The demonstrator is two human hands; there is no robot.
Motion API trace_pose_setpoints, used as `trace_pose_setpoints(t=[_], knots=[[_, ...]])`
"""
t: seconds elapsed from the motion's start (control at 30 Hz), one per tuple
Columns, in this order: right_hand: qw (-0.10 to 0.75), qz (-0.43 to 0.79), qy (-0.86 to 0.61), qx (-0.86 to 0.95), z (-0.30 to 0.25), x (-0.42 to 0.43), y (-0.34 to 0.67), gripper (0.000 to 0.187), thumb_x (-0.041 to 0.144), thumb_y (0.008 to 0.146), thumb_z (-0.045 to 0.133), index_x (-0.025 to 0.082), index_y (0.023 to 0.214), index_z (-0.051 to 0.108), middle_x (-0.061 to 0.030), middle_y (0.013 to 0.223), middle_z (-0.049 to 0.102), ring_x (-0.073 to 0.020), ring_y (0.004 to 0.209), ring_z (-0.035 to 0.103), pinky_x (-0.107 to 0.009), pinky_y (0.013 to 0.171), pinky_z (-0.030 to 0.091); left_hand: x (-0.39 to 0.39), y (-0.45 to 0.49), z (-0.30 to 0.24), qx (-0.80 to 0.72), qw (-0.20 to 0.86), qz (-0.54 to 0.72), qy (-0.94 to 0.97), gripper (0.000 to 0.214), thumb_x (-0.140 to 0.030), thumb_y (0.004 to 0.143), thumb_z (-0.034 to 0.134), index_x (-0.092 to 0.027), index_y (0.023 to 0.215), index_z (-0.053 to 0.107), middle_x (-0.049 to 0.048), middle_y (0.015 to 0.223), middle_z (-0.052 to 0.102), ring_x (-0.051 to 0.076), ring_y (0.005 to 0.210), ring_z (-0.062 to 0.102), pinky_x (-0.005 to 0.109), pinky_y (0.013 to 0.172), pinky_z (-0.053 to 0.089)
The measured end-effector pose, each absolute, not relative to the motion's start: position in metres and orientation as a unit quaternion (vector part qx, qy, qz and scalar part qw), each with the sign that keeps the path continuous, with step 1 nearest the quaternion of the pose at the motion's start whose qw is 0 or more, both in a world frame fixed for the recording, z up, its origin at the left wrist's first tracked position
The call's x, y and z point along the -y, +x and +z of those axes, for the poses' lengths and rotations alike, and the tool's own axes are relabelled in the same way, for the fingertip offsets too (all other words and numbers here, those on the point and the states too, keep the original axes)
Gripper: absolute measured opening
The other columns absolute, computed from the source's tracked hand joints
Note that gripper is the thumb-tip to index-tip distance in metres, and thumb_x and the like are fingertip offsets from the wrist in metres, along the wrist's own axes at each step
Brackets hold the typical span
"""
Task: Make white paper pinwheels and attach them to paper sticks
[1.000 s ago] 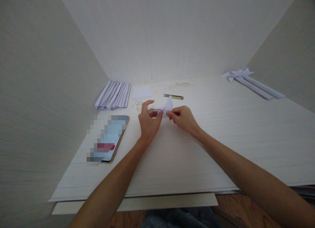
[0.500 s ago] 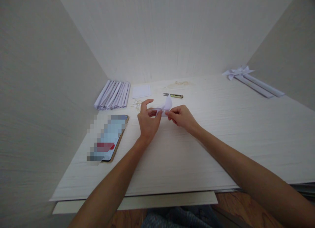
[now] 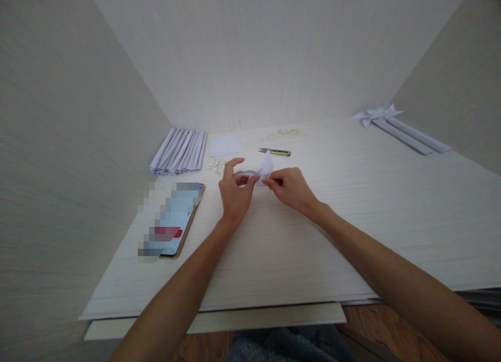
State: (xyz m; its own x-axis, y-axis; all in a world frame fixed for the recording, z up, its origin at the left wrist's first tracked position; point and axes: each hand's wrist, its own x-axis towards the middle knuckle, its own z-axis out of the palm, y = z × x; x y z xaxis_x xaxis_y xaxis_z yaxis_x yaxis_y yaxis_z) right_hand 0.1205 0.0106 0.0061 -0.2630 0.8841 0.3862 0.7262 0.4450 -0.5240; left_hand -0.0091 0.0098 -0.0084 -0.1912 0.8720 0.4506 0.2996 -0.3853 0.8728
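Note:
A small piece of folded white paper [image 3: 266, 165] is held between my two hands above the middle of the table, one pointed flap standing up. My left hand [image 3: 237, 192] pinches its left side between thumb and fingers, with the index finger raised. On the right edge, the thumb and fingertips of my right hand [image 3: 289, 187] are closed on the paper. Just behind the hands lie thread snips [image 3: 275, 152] with a yellow-green handle. Small whitish scraps [image 3: 217, 167] are scattered beyond my left hand.
Several rolled paper tubes [image 3: 180, 151] lie side by side at the back left, near a stack of square white paper [image 3: 224, 145]. A phone [image 3: 180, 221] with a blurred screen rests at left. At back right are folded paper pieces [image 3: 378, 114] and two paper tubes [image 3: 415, 135].
The right hand's fingers have shifted slightly at the paper's edge, and the paper's lower part has tilted a little. Both hands keep their hold.

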Motion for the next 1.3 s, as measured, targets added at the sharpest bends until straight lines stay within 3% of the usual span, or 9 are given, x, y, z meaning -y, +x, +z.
trace_pose_setpoints(t=[0.27, 0.77, 1.07, 1.3], knots=[[0.327, 0.104, -0.509, 0.789, 0.004, -0.0129, 0.1229, 0.032, 0.025, 0.076, 0.046, 0.013, 0.048, 0.057, 0.0011, 0.043, 0.047, -0.0072, 0.041, 0.031, -0.023, 0.045, 0.02, -0.0104, -0.0096, -0.0096, -0.484, 0.24, 0.582, 0.608, 0.044, -0.016, 0.062, 0.057, -0.019, 0.103, 0.042, -0.0047, 0.061, 0.056, 0.011, 0.059, 0.059, 0.023, 0.06, 0.048], [0.257, 0.011, -0.514, 0.818, 0.0057, -0.0107, 0.1258, 0.03, 0.025, 0.077, 0.045, 0.014, 0.057, 0.063, -0.0048, 0.052, 0.059, -0.0113, 0.046, 0.043, -0.025, 0.049, 0.02, -0.0121, -0.0103, -0.0102, -0.487, 0.285, 0.586, 0.582, 0.046, -0.017, 0.058, 0.062, -0.02, 0.099, 0.041, -0.0058, 0.057, 0.055, 0.012, 0.056, 0.06, 0.022, 0.055, 0.046], [0.277, 0.018, -0.514, 0.811, 0.0027, -0.0117, 0.1249, 0.03, 0.025, 0.077, 0.046, 0.013, 0.055, 0.062, -0.0033, 0.048, 0.056, -0.0094, 0.043, 0.038, -0.025, 0.048, 0.019, -0.0127, -0.0093, -0.011, -0.479, 0.288, 0.59, 0.583, 0.046, -0.016, 0.058, 0.062, -0.019, 0.099, 0.041, -0.0058, 0.058, 0.055, 0.011, 0.056, 0.059, 0.022, 0.055, 0.047], [0.334, 0.105, -0.507, 0.788, 0.0008, -0.0149, 0.1239, 0.03, 0.024, 0.075, 0.047, 0.013, 0.05, 0.058, 0.0008, 0.044, 0.048, -0.0068, 0.041, 0.032, -0.022, 0.045, 0.02, -0.0119, -0.0075, -0.0102, -0.477, 0.287, 0.597, 0.577, 0.048, -0.011, 0.06, 0.058, -0.019, 0.103, 0.04, -0.0059, 0.059, 0.055, 0.009, 0.057, 0.058, 0.019, 0.055, 0.046]])
